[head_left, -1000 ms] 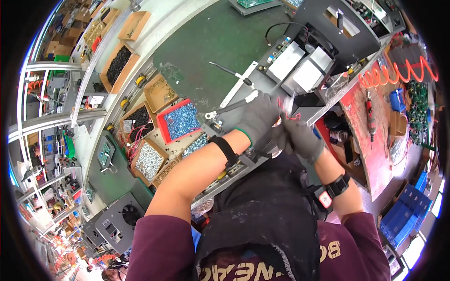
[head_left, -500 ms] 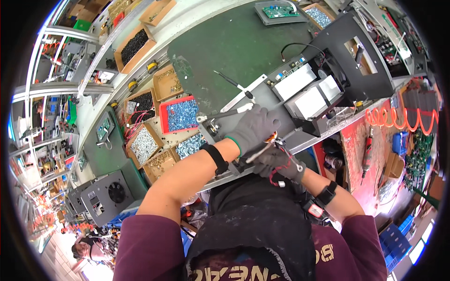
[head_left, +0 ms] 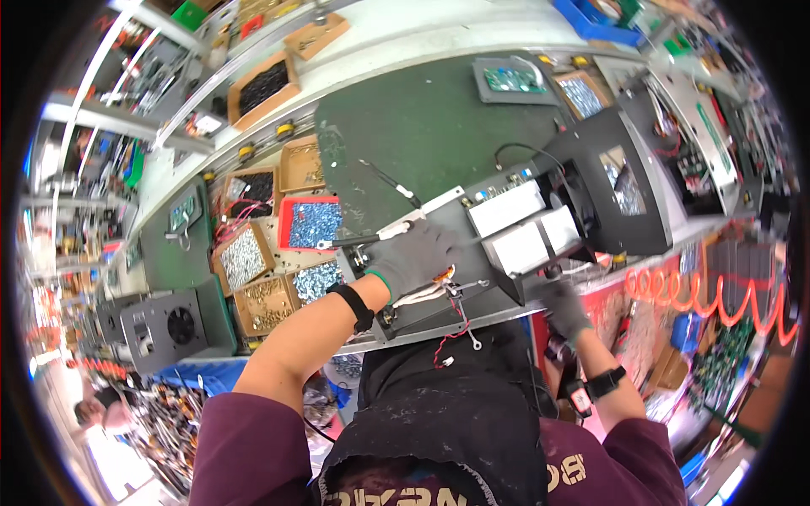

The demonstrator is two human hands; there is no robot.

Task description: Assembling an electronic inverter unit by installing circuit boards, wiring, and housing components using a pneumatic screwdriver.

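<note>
Here, your left hand [head_left: 422,251] grips the wire bundle [head_left: 454,292] above the dark chassis [head_left: 499,304]; your blurred right hand [head_left: 564,309] sits near its edge, its grip unclear.

Your left hand [head_left: 419,255] wears a grey glove edged in green; your right hand [head_left: 564,310] is gloved in grey too. Your sleeves [head_left: 253,438] are maroon, your apron [head_left: 439,396] black with pale specks. The thin wire [head_left: 464,314] is red, its plug [head_left: 447,362] white. Green covers the worktop [head_left: 405,118]; a red tray [head_left: 284,223] frames blue screws [head_left: 314,224]. The coiled hose [head_left: 674,292] is bright orange.
</note>
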